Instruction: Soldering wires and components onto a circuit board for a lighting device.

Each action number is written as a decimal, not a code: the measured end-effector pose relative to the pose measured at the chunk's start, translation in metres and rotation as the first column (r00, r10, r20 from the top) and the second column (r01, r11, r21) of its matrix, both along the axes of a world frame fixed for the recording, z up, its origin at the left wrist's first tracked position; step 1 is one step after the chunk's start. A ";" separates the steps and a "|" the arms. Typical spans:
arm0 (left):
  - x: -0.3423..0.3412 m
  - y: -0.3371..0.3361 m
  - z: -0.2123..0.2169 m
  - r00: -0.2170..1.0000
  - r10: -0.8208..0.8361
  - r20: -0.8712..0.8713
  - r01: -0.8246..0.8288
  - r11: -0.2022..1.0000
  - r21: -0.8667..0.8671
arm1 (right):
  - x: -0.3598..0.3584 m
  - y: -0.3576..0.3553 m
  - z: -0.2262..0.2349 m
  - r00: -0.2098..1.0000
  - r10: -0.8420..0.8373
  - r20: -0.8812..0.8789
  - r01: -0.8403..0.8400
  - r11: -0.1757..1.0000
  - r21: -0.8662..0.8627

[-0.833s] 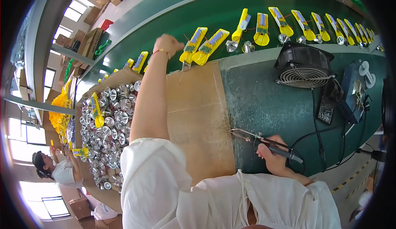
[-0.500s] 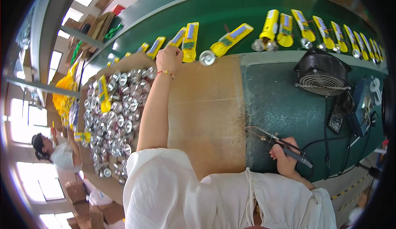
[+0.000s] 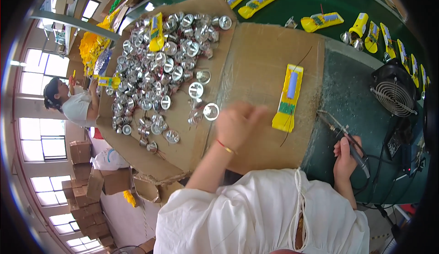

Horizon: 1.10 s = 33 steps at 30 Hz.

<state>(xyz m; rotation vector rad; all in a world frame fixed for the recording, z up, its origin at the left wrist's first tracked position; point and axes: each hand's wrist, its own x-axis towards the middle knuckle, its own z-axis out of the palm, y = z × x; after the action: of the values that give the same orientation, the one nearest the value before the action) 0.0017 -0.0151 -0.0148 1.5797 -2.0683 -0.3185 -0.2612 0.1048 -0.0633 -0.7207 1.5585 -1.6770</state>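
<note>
On the cardboard sheet (image 3: 256, 62) before me lies a yellow flashlight housing half (image 3: 278, 121) with a blue battery cell, a green circuit board and loose thin wires. My left hand (image 3: 238, 123) hovers left of it, over the cardboard; motion smears its fingers. Close beside that hand are a silver reflector cup (image 3: 211, 111) and the edge of a heap of reflector cups (image 3: 160, 64). At the right, my right hand (image 3: 346, 159) is closed round the handle of a soldering iron (image 3: 356, 155). The iron's metal tip points left, near the cardboard's right edge.
Several yellow housings (image 3: 322, 21) line the far green bench. To the right stand a black fan (image 3: 392, 89) and a blue soldering station (image 3: 414, 158) with cables. Another yellow housing (image 3: 157, 32) rests on the heap. Far left, a person (image 3: 77, 100) sits near yellow parts (image 3: 93, 48).
My left hand has come back from the far row toward me. A housing half now lies on the cardboard. The view has swung left; my right hand still holds the iron.
</note>
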 end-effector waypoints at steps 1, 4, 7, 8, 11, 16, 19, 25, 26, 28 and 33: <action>0.011 -0.010 0.006 0.995 0.071 0.077 -0.070 0.997 -0.009 | -0.003 0.003 0.002 1.000 -0.022 -0.021 0.022 1.000 0.006; 0.048 -0.023 0.022 0.899 0.210 0.385 -0.087 0.945 -0.315 | -0.004 0.003 0.000 1.000 -0.010 -0.014 0.010 1.000 -0.008; 0.060 -0.019 0.013 0.759 0.299 0.579 -0.200 0.953 -0.229 | 0.000 0.004 0.002 1.000 -0.009 -0.019 0.009 1.000 -0.016; 0.065 -0.019 0.007 0.763 0.296 0.574 -0.196 0.953 -0.231 | 0.001 0.004 0.003 0.999 -0.002 -0.034 0.001 1.000 -0.005; 0.074 -0.017 0.004 0.888 0.297 0.350 -0.189 0.932 -0.310 | 0.003 0.007 0.007 0.999 -0.005 -0.052 0.006 1.000 0.007; 0.079 -0.016 0.023 0.946 0.294 0.136 -0.227 0.901 -0.370 | 0.008 0.009 0.018 0.997 0.012 -0.081 -0.012 1.000 0.010; 0.079 -0.001 0.026 0.946 0.324 0.002 -0.312 0.913 -0.264 | 0.013 0.005 0.022 0.998 0.005 -0.067 -0.008 0.999 -0.043; 0.084 0.032 -0.007 0.915 0.372 -0.153 -0.400 0.881 -0.252 | 0.016 0.005 0.024 0.995 0.075 -0.071 -0.075 0.997 -0.008; 0.088 0.034 -0.010 0.915 0.373 -0.154 -0.401 0.880 -0.255 | 0.018 0.005 0.026 0.995 0.076 -0.070 -0.077 0.997 -0.012; 0.094 0.035 -0.015 0.789 0.490 -0.371 -0.576 0.799 -0.171 | 0.020 0.005 0.030 0.994 0.084 -0.068 -0.085 0.996 -0.009; 0.105 0.024 -0.019 0.813 0.513 -0.274 -0.575 0.780 -0.246 | 0.022 0.006 0.030 0.994 0.095 -0.053 -0.097 0.995 -0.022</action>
<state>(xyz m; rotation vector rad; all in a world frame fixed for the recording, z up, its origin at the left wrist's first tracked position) 0.1070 0.0086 -0.0343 1.7734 -1.3414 0.0770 -0.2391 0.1111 -0.0331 -0.8446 1.5170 -1.6205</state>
